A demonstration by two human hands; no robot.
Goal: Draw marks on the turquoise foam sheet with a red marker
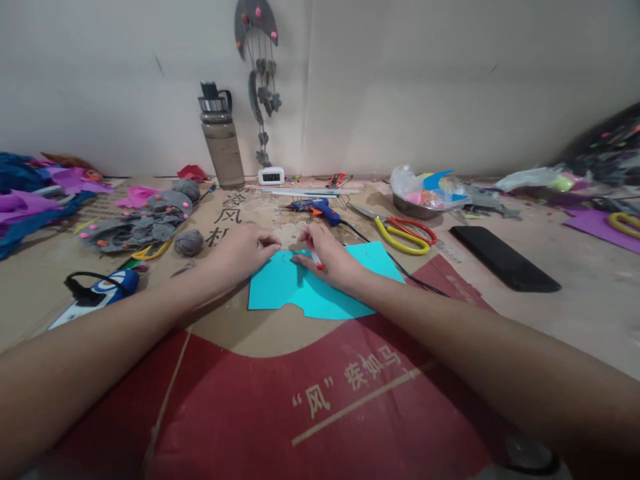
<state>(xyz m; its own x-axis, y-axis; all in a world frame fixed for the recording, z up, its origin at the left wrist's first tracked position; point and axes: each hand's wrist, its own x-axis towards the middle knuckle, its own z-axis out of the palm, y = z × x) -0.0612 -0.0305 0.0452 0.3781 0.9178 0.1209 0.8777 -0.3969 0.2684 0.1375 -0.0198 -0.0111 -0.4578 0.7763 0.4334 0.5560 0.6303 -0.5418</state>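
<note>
Clock directions are taken from the middle of the blue sheet, twelve toward the wall. Nearest, at six: cardboard (240,413) with a red printed area and pale lettering, lying flat on the counter (590,320). The blue sheet (345,300) lies on the cardboard, a notch in its near edge, faint drawn marks by its far edge.

Left hand (245,247) at ten, at the sheet's far left edge, fingers curled and thumb close to the forefinger; cannot tell if anything is pinched there. Right hand (327,257) over the sheet at twelve, closed around a pen (317,259), white with a red end pointing back toward the wearer.

At nine, power strip (107,287) with a black plug in it. At three, dark phone (505,259), flat. Ball of grey yarn (189,243) between nine and ten, grey felt pieces (145,227) just beyond it. Scissors (407,237), red and yellow handles, at one. Blue glue gun (325,211) at twelve, beyond the right hand. Metal bowl (423,209) of bagged bits between one and two.

Farthest: small white clock (271,176) and bottle (223,153) near eleven; grey moon ornament (257,15) hanging on the wall (400,87) above the clock.
</note>
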